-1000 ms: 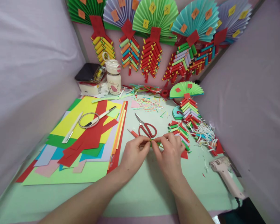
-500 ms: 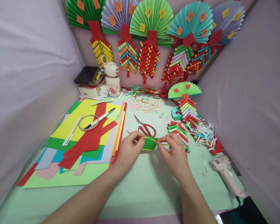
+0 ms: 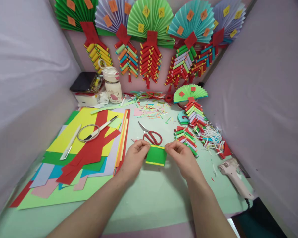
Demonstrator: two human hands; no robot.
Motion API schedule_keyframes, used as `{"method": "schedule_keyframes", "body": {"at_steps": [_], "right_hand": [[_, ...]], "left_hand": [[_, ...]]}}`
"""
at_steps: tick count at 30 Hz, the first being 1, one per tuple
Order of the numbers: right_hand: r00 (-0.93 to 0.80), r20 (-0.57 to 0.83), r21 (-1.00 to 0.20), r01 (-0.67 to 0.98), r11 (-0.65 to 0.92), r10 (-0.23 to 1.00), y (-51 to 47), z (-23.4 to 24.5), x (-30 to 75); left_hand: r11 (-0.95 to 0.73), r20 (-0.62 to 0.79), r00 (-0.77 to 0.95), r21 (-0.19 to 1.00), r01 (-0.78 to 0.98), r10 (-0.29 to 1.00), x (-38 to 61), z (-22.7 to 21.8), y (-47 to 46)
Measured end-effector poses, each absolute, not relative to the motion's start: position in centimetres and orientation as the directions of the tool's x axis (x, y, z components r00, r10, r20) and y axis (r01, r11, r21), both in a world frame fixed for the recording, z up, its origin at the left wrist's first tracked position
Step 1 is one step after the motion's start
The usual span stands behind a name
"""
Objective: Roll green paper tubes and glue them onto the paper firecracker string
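Observation:
Between my two hands is a small green paper piece (image 3: 155, 155) with a yellow strip along its top edge and another along its bottom edge. My left hand (image 3: 136, 155) pinches its upper left corner between thumb and finger. At the upper right corner, my right hand (image 3: 180, 154) pinches it the same way. Just beyond the paper lie red-handled scissors (image 3: 152, 136) with the blades pointing away to the left. To the right of them rests a string of rolled-paper firecrackers (image 3: 186, 138) in red, green and lilac.
Coloured paper sheets (image 3: 75, 145) cover the left side, with a white craft knife (image 3: 71, 142) and a ring (image 3: 88, 133) on top. A glue gun (image 3: 235, 178) lies at right. A bottle (image 3: 113, 86) stands behind; paper fans (image 3: 150, 19) hang on the back wall.
The yellow strip's loose right end now lies along the green paper's top edge. My right hand has moved to the paper's corner, and the paper faces me more. The whole view has shifted slightly.

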State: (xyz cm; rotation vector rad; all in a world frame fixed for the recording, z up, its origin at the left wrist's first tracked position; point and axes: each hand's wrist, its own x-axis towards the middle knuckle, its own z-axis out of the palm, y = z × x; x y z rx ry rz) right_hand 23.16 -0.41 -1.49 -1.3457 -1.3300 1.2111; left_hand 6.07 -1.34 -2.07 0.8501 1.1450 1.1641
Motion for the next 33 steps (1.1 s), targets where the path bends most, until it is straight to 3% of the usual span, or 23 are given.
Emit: {"method": "schedule_keyframes", "body": {"at_steps": [16, 25, 29, 33], "right_hand": [[-0.03, -0.111, -0.989, 0.102, -0.107, 0.993, -0.4, -1.6, 23.1], [-0.004, -0.095, -0.995, -0.04, -0.095, 0.995, -0.2, -1.5, 22.7], [0.056, 0.043, -0.995, 0.091, 0.038, 0.997, -0.5, -1.2, 22.0], [-0.01, 0.133, -0.964, 0.233, 0.131, 0.991, -0.9, -1.3, 21.4]], "left_hand": [[0.299, -0.288, 0.094, 0.843, -0.448, 0.953, 6.4, -1.3, -1.6], [0.3, -0.278, 0.12, 0.818, -0.49, 0.953, 6.2, -1.0, -1.5], [0.284, -0.283, 0.066, 0.861, -0.422, 0.957, 6.0, -1.1, -1.3], [0.168, -0.177, -0.019, 0.957, -0.235, 0.984, 6.2, -1.5, -1.2]]}}
